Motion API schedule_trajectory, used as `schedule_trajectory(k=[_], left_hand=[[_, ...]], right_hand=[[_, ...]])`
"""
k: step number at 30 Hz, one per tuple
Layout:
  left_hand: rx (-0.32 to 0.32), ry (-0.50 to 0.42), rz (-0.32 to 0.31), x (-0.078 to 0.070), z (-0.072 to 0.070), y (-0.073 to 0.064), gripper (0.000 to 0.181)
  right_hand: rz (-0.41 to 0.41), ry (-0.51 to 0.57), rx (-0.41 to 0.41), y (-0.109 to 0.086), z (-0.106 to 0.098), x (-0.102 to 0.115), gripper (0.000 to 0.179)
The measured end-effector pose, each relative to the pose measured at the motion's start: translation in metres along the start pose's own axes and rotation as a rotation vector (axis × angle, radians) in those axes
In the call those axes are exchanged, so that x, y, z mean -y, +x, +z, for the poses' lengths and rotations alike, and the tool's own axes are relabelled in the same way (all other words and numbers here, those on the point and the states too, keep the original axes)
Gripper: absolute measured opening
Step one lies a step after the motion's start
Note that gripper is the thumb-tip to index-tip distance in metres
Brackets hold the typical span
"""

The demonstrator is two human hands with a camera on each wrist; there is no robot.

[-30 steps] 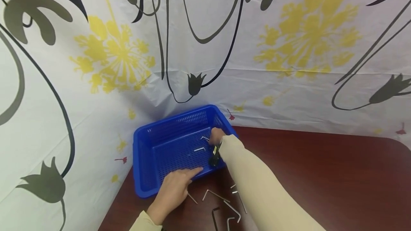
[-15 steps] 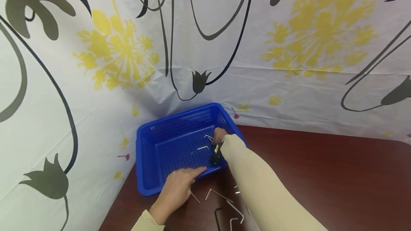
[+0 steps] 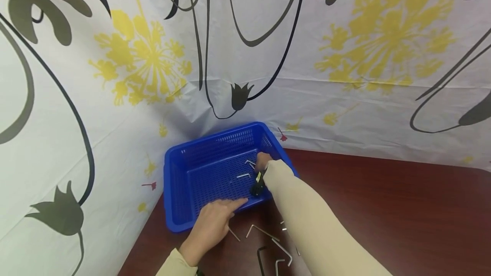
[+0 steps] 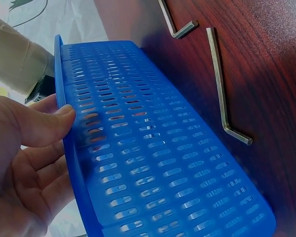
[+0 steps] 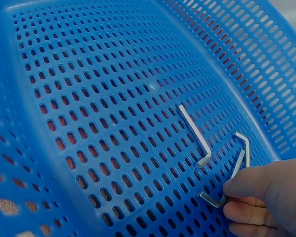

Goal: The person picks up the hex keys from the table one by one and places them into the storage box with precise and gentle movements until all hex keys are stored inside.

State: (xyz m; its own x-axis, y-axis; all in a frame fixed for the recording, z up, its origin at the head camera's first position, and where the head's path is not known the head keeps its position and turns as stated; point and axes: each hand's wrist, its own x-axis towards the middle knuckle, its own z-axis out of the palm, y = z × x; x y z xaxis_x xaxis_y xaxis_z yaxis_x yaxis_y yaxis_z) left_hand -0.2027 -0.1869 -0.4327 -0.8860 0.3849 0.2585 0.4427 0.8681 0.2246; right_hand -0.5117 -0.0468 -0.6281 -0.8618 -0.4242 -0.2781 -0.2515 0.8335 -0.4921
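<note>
My left hand (image 3: 211,224) grips the near rim of a blue perforated plastic basket (image 4: 138,133); the left wrist view shows the thumb on the outer side and the fingers behind the rim. Inside the basket, at its right end, my right hand (image 5: 271,192) pinches a silver Allen key (image 5: 236,167) between thumb and fingers, low over the floor. Another silver Allen key (image 5: 195,131) lies on the basket floor beside it. A third Allen key (image 5: 246,150) is close to the fingertips, partly behind the held one. In the head view the right fingers are mostly hidden.
On the dark red-brown table (image 3: 368,208), several Allen keys lie in front of the basket, among them a long silver key (image 3: 284,250) and a black key (image 3: 261,259). Behind the basket hangs a white patterned cloth (image 3: 268,58). The right sleeve (image 3: 314,216) covers part of the table.
The head view has shifted slightly, so the scene sits a little further right. Both hands stay practically where they were, one at the rim and one inside the basket.
</note>
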Motion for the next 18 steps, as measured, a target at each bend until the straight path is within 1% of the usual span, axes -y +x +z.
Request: schedule_trajectory(k=[1,2,6,7,8,9,11,12,13,14,16,18], left_hand=[[-0.002,0.0,0.001,0.0,0.0,0.0,0.05],[-0.004,0.002,0.003,0.0,0.001,0.0,0.05],[-0.013,0.011,0.016,-0.001,0.001,0.001,0.05],[-0.017,0.015,0.021,-0.002,0.001,0.001,0.05],[-0.021,0.019,0.025,-0.002,0.0,0.001,0.05],[-0.026,0.022,0.028,-0.002,0.0,0.002,0.05],[-0.033,0.025,0.033,-0.002,0.0,0.001,0.051],[-0.036,0.026,0.034,-0.002,0.0,0.001,0.051],[-0.035,0.023,0.035,-0.002,0.0,0.001,0.051],[-0.033,0.02,0.035,-0.002,0.0,0.001,0.051],[-0.034,0.018,0.039,-0.001,0.0,0.0,0.051],[-0.03,0.016,0.042,0.0,0.0,0.0,0.051]], right_hand=[[-0.018,-0.003,-0.024,-0.002,-0.001,0.001,0.026],[0.01,0.003,-0.003,-0.009,-0.007,0.008,0.027],[0.055,0.025,-0.041,-0.025,-0.02,0.019,0.032],[0.096,0.042,-0.029,-0.031,-0.025,0.025,0.034],[0.094,0.057,-0.048,-0.032,-0.026,0.024,0.036],[0.067,0.066,-0.087,-0.031,-0.025,0.021,0.034],[0.081,0.099,-0.086,-0.041,-0.034,0.028,0.034],[0.079,0.118,-0.09,-0.048,-0.041,0.034,0.032],[0.088,0.142,-0.09,-0.059,-0.049,0.042,0.028],[0.078,0.16,-0.097,-0.071,-0.058,0.051,0.025],[0.127,0.212,-0.054,-0.111,-0.087,0.083,0.016],[0.068,0.23,-0.083,-0.13,-0.102,0.097,0.012]])
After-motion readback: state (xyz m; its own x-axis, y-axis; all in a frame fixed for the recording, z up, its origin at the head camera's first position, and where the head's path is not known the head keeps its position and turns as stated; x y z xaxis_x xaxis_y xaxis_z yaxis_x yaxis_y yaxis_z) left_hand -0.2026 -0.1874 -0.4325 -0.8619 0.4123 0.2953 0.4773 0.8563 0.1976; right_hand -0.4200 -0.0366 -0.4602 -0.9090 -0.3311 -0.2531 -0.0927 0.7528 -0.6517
